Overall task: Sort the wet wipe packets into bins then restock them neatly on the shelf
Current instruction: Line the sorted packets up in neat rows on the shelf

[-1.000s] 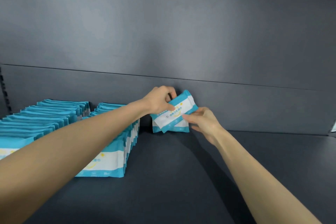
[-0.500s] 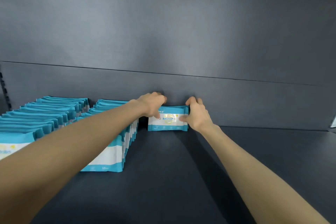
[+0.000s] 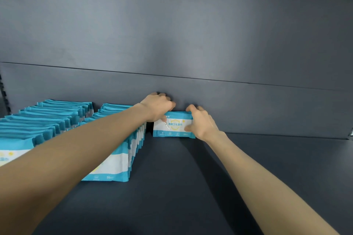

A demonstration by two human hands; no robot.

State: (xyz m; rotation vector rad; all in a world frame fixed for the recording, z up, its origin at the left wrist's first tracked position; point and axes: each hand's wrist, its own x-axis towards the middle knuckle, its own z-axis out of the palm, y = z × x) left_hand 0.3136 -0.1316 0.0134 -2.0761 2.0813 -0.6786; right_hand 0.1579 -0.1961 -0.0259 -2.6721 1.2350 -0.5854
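Packet: a teal-and-white wet wipe packet [image 3: 172, 126] stands upright on its long edge at the rear of the shelf [image 3: 191, 187]. Its printed face is toward the camera, and it sits close against the back panel [image 3: 191, 34]. Whether another packet stands behind it cannot be told.
Left hand: the left hand [image 3: 157, 108] is at the packet's 10 o'clock, knuckles up. Its fingers curl over the top left corner toward the panel and its thumb tip lies on the front face, so it grips that corner.
Right hand: the right hand [image 3: 200, 122] is at the packet's 3 o'clock. Its fingers hook over the top right corner and its thumb presses on the front face near the right edge, so it is clamped on the packet.
Left arm: the bare left forearm [image 3: 76, 158] reaches in from 8 o'clock of the view, stretched nearly straight, and crosses over the middle row.
Right arm: the bare right forearm [image 3: 257, 177] comes in from 5 o'clock, also extended, with the wrist bent a little inward.
Middle row: the middle row [image 3: 122, 158] of matching packets stands upright at the held packet's 8 o'clock. A narrow dark gap separates its rear end from the packet.
Far row: the far row [image 3: 47, 118] lies at 9 o'clock and runs to the left edge.
Shelf: its dark grey surface spreads toward 6 o'clock.
Back panel: dark grey, with a horizontal seam at 12 o'clock above the hands.
Post: a slotted post [image 3: 2, 89] stands at the far 9 o'clock edge.
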